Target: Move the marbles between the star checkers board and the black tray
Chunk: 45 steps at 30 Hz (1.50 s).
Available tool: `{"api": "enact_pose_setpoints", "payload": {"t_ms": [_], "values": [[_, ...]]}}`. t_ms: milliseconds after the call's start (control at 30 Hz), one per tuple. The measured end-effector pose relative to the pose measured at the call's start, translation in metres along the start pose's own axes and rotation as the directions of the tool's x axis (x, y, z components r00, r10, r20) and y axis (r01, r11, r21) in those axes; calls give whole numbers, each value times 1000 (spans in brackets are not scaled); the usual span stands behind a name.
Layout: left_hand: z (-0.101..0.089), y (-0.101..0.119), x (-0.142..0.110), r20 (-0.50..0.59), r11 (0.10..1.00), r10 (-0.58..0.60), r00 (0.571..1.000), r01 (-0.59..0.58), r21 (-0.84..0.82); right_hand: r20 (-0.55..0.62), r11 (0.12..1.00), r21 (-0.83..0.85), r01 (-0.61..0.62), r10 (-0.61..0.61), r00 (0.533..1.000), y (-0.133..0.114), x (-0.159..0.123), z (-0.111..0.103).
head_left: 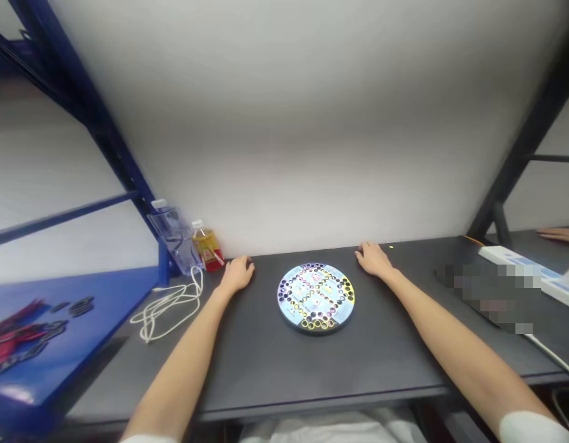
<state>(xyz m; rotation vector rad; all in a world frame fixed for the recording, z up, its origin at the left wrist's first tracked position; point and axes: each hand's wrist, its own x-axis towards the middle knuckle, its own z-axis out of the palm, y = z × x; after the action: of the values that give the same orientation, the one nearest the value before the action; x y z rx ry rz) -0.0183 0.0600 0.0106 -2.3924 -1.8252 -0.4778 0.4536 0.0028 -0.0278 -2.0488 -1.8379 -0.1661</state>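
A round game board [316,297] with rings of small dark and coloured holes lies flat on the dark grey table [266,363], between my two hands. My left hand [238,274] rests on the table to the left of the board, its fingers curled, with a small dark thing at the fingertips that I cannot make out. My right hand [373,259] lies palm down to the board's upper right, fingers loosely stretched, holding nothing. Neither hand touches the board.
A clear plastic bottle [173,237] and a yellow drink bottle [206,246] stand at the back left beside a coiled white cable [168,304]. A blue shelf [58,332] with red and black parts is at left. A white power strip [519,261] and another person's hand [561,234] are at right.
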Motion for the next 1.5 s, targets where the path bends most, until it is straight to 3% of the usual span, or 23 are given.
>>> {"api": "enact_pose_setpoints", "payload": {"t_ms": [233, 500, 633, 700, 767, 833, 1000, 1133, 1200, 1300, 1500], "values": [[1, 0, -1, -53, 999, -14, 998, 13, -33, -27, 1000, 2, 4, -4, 1000, 0, 0, 1], [1, -2, 1, -10, 999, 3, 1000, -3, -32, 11, 999, 41, 6, -7, 1000, -5, -6, -8], [1, -2, 0, -38, 999, 34, 999, -35, -36, 10, 990, 141, 10, -11, 1000, -22, -22, -21], [0, 0, -3, -54, 998, 35, 998, -38, -45, 48, 963, 257, 79, -95, 994, -40, -35, -31], [-1, 3, -8, -60, 996, 36, 998, -40, -75, 109, 893, 405, 197, -261, 959, -64, -52, -41], [-3, 9, -16, -55, 990, 36, 998, -43, -132, 185, 824, 481, 300, -430, 884, -87, -70, -50], [-14, 35, -43, 72, 922, 54, 996, -22, -386, 214, 837, 409, 363, -475, 854, -132, -99, -57], [-24, 55, -55, 166, 860, 172, 971, -66, -506, 128, 824, 363, 436, -508, 852, -157, -113, -63], [-26, 60, -57, 164, 853, 205, 965, -94, -513, 71, 762, 352, 543, -600, 797, -168, -125, -71], [-26, 62, -59, 143, 854, 231, 962, -130, -503, 114, 619, 394, 680, -767, 632, -180, -147, -83], [-28, 57, -56, 139, 853, 259, 956, -158, -498, 120, 584, 331, 741, -805, 581, -187, -161, -87]]}}
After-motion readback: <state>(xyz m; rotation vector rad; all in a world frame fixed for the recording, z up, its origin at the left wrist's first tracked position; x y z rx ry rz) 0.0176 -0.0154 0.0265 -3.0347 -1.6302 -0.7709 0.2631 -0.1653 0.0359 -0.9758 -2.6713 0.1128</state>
